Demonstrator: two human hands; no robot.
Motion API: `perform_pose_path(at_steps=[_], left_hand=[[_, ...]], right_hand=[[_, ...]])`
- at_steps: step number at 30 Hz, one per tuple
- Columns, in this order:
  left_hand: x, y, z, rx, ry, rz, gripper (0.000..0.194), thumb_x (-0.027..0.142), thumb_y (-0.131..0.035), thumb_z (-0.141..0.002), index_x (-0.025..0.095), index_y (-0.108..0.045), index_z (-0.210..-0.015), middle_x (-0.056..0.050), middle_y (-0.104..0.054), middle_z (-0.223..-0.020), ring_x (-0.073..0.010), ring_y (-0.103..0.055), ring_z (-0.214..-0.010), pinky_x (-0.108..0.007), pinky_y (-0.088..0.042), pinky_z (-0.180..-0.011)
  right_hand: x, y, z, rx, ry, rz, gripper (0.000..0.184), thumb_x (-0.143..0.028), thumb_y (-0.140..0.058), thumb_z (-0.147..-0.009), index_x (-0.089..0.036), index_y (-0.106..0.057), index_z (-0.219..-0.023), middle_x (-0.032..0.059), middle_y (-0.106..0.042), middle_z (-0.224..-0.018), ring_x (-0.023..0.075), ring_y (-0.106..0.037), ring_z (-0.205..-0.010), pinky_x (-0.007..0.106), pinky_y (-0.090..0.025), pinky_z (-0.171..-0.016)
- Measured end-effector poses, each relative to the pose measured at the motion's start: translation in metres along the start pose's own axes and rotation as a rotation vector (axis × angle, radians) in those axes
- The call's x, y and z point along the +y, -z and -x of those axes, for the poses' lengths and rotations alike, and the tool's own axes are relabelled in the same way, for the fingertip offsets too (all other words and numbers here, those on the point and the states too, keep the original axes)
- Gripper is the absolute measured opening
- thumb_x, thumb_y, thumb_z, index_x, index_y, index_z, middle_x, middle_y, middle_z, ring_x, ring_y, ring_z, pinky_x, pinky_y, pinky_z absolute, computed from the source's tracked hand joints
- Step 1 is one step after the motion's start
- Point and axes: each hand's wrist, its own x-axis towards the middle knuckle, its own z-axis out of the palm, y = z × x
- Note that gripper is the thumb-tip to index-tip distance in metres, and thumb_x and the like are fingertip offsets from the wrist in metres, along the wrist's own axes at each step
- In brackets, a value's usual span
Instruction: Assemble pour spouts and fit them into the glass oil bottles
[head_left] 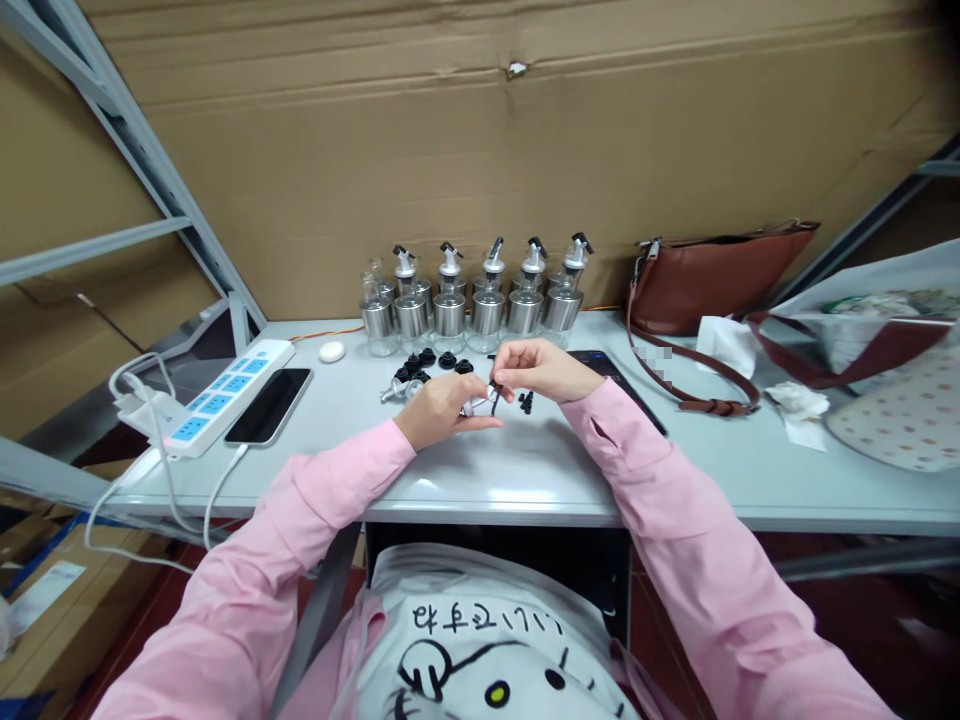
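Note:
Both hands meet over the middle of the table. Between thumb and fingers, my left hand (446,408) grips a silvery pour spout (468,408), mostly covered by the fingers. My right hand (541,370) pinches a small black piece (496,398) against the spout's end; its exact shape is too small to make out. Just behind my left hand lie several black stoppers (447,361) and more silvery spout parts (397,391). To the right of my right hand is a little group of small black pieces (526,402). Several glass bottles with metal sleeves (488,313) stand in rows behind, most front ones topped with pour spouts.
A power strip (232,395) and a charging phone (268,407) lie at the left, near a white round object (331,352). A dark tablet-like slab (630,390) is right of my hands. Farther right are a brown handbag (720,280), crumpled tissues (799,412) and a dotted bag (900,420).

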Motion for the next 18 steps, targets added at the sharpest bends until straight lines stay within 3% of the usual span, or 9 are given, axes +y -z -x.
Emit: perform_pose_path(at_steps=[7, 12, 18], left_hand=[[-0.0028, -0.0015, 0.0045, -0.062, 0.039, 0.034, 0.033, 0.048, -0.054, -0.082, 0.017, -0.048, -0.088, -0.003, -0.062, -0.075, -0.0124, -0.061, -0.064, -0.024, -0.048, -0.061], [-0.0020, -0.0009, 0.0039, -0.041, 0.030, 0.036, 0.032, 0.049, -0.052, -0.083, 0.017, -0.047, -0.088, -0.002, -0.062, -0.074, -0.0122, -0.061, -0.064, -0.023, -0.048, -0.060], [0.0002, -0.0003, 0.0005, -0.005, -0.001, 0.041, 0.032, 0.049, -0.050, -0.084, 0.017, -0.045, -0.086, -0.001, -0.061, -0.069, -0.0103, -0.059, -0.057, -0.021, -0.047, -0.056]], right_hand=[[0.0031, 0.0001, -0.0011, 0.000, -0.033, -0.011, 0.030, -0.037, -0.075, -0.065, -0.013, -0.058, -0.069, -0.0015, -0.062, -0.052, 0.0077, -0.057, -0.047, 0.020, -0.044, -0.049], [0.0030, 0.0038, 0.0006, -0.043, -0.070, -0.075, 0.029, -0.031, -0.078, -0.061, -0.012, -0.062, -0.075, -0.0001, -0.066, -0.059, 0.0097, -0.062, -0.053, 0.023, -0.050, -0.055], [0.0033, 0.0030, 0.0010, -0.076, -0.116, -0.134, 0.033, -0.026, -0.078, -0.061, -0.012, -0.064, -0.089, 0.0000, -0.068, -0.067, 0.0084, -0.062, -0.052, 0.021, -0.050, -0.054]])
